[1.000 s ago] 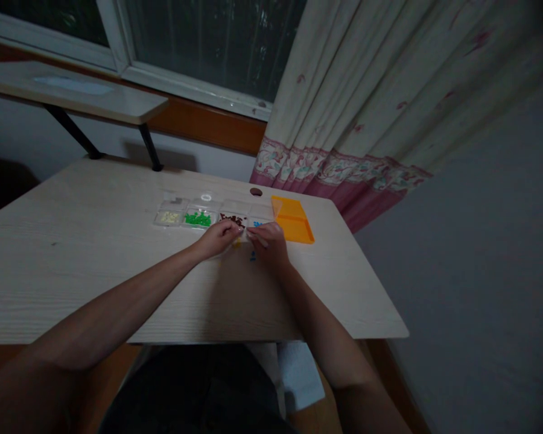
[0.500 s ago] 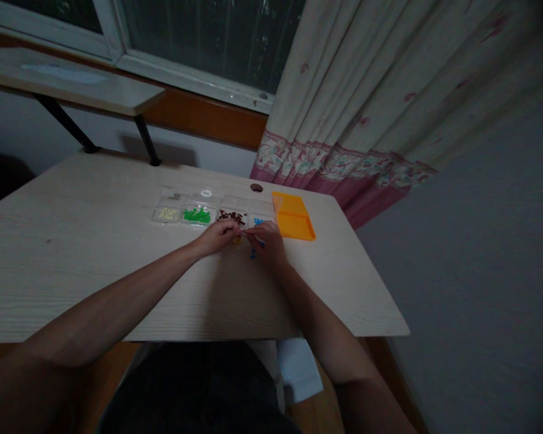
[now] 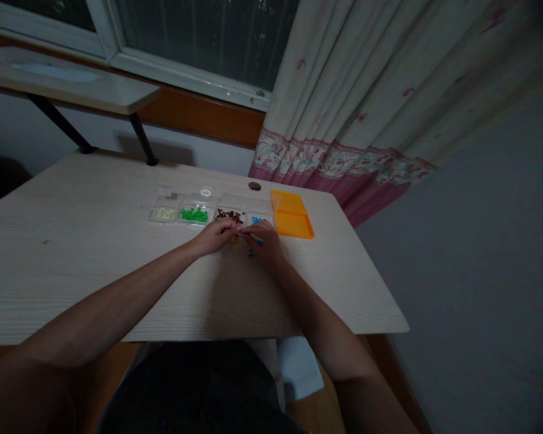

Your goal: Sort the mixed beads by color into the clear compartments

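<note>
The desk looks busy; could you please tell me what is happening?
A person's left hand and right hand meet over the desk, apparently pinching something too small to identify. Behind them, see-through boxes hold green pieces, brown pieces and blue pieces. An orange case lies open to the right.

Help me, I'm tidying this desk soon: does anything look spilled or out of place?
Some loose blue pieces lie on the tabletop near the right hand, with yellow pieces beside the left hand. They look odd because the green pieces and brown pieces sit in clear boxes; they may be set out on purpose, though.
</note>
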The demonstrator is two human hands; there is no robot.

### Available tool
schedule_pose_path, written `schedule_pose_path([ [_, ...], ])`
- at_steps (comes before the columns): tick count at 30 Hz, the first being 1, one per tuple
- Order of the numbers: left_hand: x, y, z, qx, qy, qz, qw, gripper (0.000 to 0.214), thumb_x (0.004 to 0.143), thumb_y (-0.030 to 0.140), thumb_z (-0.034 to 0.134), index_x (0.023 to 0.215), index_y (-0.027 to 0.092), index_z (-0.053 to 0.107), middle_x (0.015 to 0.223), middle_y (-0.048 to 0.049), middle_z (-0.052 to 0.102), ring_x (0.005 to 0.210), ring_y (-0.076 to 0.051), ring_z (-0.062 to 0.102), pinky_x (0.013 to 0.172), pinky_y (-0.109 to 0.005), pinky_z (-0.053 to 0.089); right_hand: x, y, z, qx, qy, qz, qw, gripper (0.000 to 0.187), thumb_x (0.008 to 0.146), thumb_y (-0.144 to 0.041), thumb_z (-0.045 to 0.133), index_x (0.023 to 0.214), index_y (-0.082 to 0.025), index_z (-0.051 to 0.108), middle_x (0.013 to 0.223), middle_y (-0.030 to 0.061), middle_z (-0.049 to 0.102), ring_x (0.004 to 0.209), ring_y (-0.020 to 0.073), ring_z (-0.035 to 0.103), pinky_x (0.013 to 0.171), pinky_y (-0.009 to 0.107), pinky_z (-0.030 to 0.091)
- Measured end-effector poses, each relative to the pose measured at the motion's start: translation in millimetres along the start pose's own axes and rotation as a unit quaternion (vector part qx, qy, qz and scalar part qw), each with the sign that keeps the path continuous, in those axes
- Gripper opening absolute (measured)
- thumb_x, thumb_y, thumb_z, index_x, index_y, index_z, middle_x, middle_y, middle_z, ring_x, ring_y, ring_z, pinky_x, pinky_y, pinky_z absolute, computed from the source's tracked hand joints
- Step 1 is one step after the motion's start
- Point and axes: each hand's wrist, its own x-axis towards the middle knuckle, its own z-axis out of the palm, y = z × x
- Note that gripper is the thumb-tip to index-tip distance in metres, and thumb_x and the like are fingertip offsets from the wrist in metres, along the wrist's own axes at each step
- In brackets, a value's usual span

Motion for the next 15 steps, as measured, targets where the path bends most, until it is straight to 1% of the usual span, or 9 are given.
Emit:
schedule_pose_path([
  [2,0,0,-0.5,0.006,0.0,0.002,1.0,0.037,0.091,0.045,0.045,0.075,0.016,0.061,0.074,-0.0023,0.058,0.074,-0.015,0.053,0.073,-0.027,0.043,0,1,0,0.007,0.001,0.001,1.0,0.024,0.093,-0.041,0.055,0.102,-0.03,0.074,0.091,0.0029,0.072,0.09,0.0192,0.061,0.084,0.034,0.046],
  [6,0,0,-0.8,0.01,-0.001,0.002,1.0,0.038,0.091,0.047,0.045,0.076,0.016,0.062,0.075,-0.0025,0.058,0.074,-0.015,0.053,0.074,-0.027,0.044,1,-1,1,0.01,0.009,-0.003,1.0,0.026,0.094,-0.043,0.054,0.097,-0.028,0.075,0.087,0.0036,0.072,0.087,0.0188,0.061,0.082,0.033,0.046],
  [10,0,1,0.3,0.001,0.005,-0.01,1.0,0.043,0.09,0.053,0.044,0.075,0.017,0.062,0.075,-0.0029,0.058,0.075,-0.016,0.054,0.074,-0.027,0.044,1,3,1,-0.013,0.005,0.004,1.0,0.027,0.094,-0.043,0.053,0.093,-0.027,0.075,0.087,0.0031,0.072,0.087,0.0185,0.061,0.082,0.033,0.045],
  [12,0,1,1.6,-0.021,0.014,-0.025,0.999,0.046,0.091,0.056,0.042,0.078,0.017,0.063,0.077,-0.0037,0.06,0.077,-0.016,0.055,0.075,-0.028,0.045,2,11,-1,-0.041,0.031,0.017,0.999,0.026,0.093,-0.042,0.055,0.091,-0.025,0.075,0.087,0.0032,0.072,0.088,0.0186,0.06,0.085,0.033,0.043],
  [15,-1,2,3.7,-0.067,0.033,-0.054,0.996,0.047,0.092,0.055,0.04,0.084,0.016,0.065,0.08,-0.0047,0.062,0.076,-0.016,0.056,0.075,-0.029,0.045,3,27,-4,-0.108,0.106,0.083,0.985,0.023,0.093,-0.036,0.056,0.089,-0.023,0.074,0.089,0.0045,0.072,0.091,0.02,0.058,0.088,0.035,0.039],
])
